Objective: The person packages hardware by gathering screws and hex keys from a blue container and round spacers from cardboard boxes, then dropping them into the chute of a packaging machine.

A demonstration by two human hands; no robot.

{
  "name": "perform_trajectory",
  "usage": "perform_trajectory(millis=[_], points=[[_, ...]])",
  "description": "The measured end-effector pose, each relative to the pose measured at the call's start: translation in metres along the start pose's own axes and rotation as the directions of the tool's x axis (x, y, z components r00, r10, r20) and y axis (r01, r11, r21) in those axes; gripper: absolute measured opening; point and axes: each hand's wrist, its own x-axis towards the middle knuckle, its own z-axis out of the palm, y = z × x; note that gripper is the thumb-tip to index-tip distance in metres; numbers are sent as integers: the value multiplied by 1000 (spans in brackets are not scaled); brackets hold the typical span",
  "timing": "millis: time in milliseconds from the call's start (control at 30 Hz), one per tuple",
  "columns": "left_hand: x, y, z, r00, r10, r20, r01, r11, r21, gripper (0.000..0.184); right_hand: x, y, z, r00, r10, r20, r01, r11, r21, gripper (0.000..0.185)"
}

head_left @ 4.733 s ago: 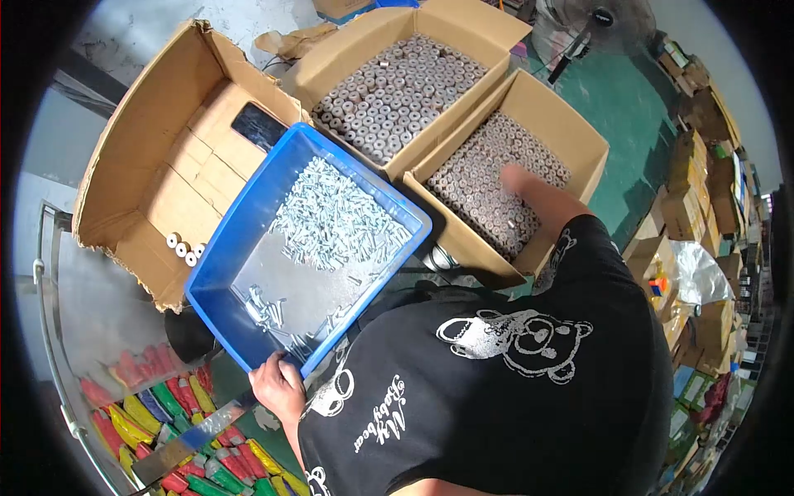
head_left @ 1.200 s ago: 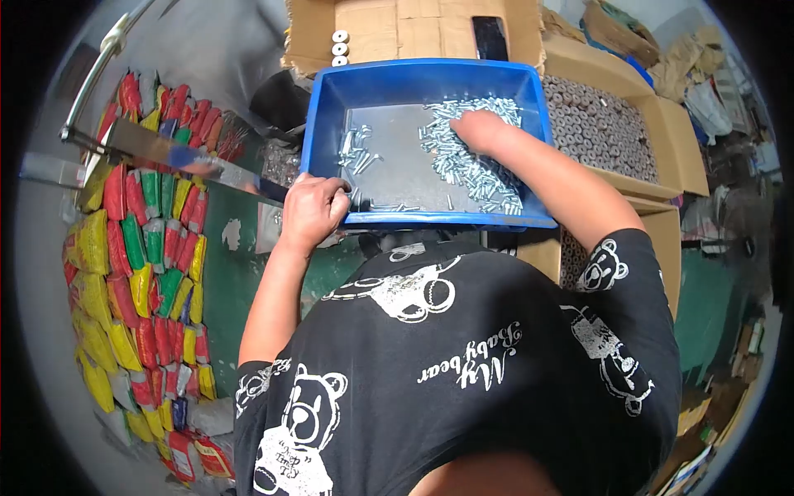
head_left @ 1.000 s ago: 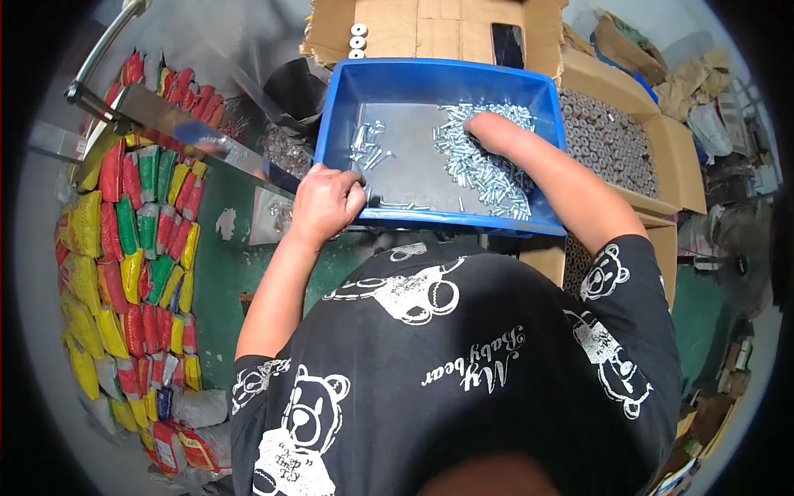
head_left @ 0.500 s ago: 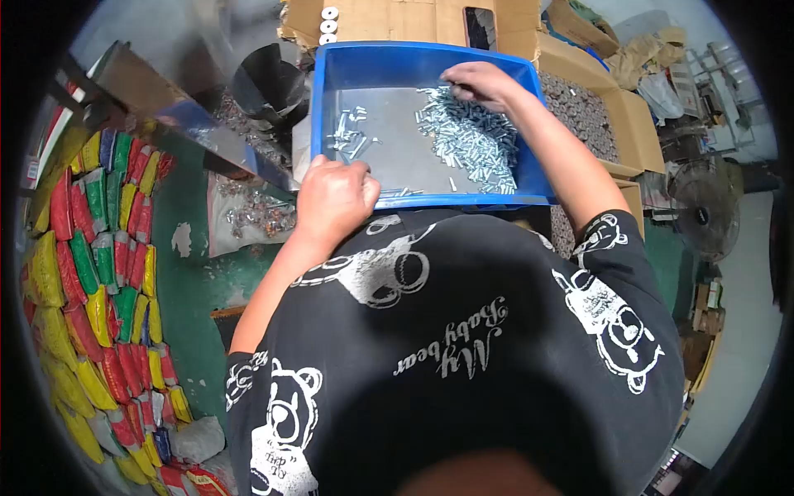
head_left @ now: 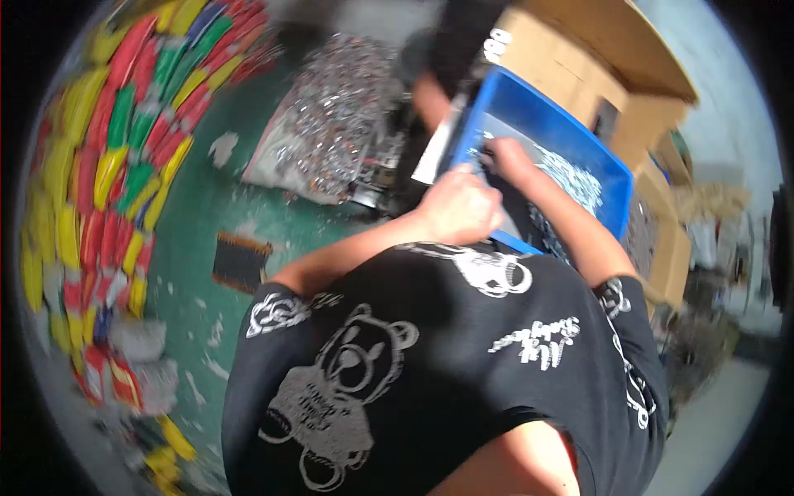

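My left hand (head_left: 461, 205) is closed in a fist at the near left corner of a blue plastic bin (head_left: 614, 155). What it holds, if anything, is hidden. My right hand (head_left: 506, 159) reaches into the bin's left part, close to my left hand. Its fingers are curled together and blurred, so their contents do not show. Small silvery metal pins (head_left: 571, 180) lie heaped on the bin's right side. A few similar pieces lie near my right fingertips.
An open cardboard box (head_left: 571, 54) stands behind the bin. Left of it lies a clear bag of small shiny parts (head_left: 327, 116). A blurred forearm (head_left: 432, 99), apparently another person's, is beside the bin. Colourful packets (head_left: 107, 178) are stacked at far left.
The view has swung left, so the bin appears further right and tilted. My right hand has moved from the pin heap to the bin's left side, near my left hand.
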Motion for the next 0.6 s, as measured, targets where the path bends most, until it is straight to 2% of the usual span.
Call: perform_trajectory(millis=[67,100,133,200,267,333,367,400,433,467,500,533,600], points=[[-1,0,-1,1000,2,-19,-3,1000,-15,23,-7,8,-8,992,35,-120,-34,999,10,18],[-2,-2,3,1000,-3,-11,3,1000,5,22,-9,-1,-23,979,199,-32,-191,965,178,18],[-2,-3,6,998,4,-57,-5,1000,-12,22,-13,-14,-47,931,356,85,-364,875,318,17],[-2,-4,6,999,-2,-39,1,1000,-22,21,-21,-27,-80,871,444,210,-480,681,554,17],[-3,-5,7,999,4,-48,-5,1000,-13,21,-21,-45,-105,869,460,180,-457,612,645,15],[-1,-3,7,997,67,-35,-67,998,-16,20,-11,-44,-113,922,387,15,-311,717,623,19],[-1,-2,6,999,27,-37,-27,1000,-9,20,-2,-55,-123,940,340,-39,-264,792,551,20],[1,-1,4,999,-9,-36,9,1000,2,20,9,-72,-137,906,409,112,-384,678,627,22],[2,0,4,1000,-12,-17,12,1000,18,19,24,-71,-128,929,366,-54,-252,734,631,24],[4,2,5,1000,-19,6,19,999,39,19,44,-67,-123,944,240,-226,-118,885,450,28],[6,4,1,998,-35,51,32,999,44,18,64,-67,-116,930,305,-206,-140,811,568,30],[7,4,0,996,7,87,-11,999,51,18,75,-81,-127,925,329,-191,-151,778,609,32],[7,4,1,995,-40,88,32,995,92,17,94,-70,-120,922,352,-163,-138,689,711,31]])
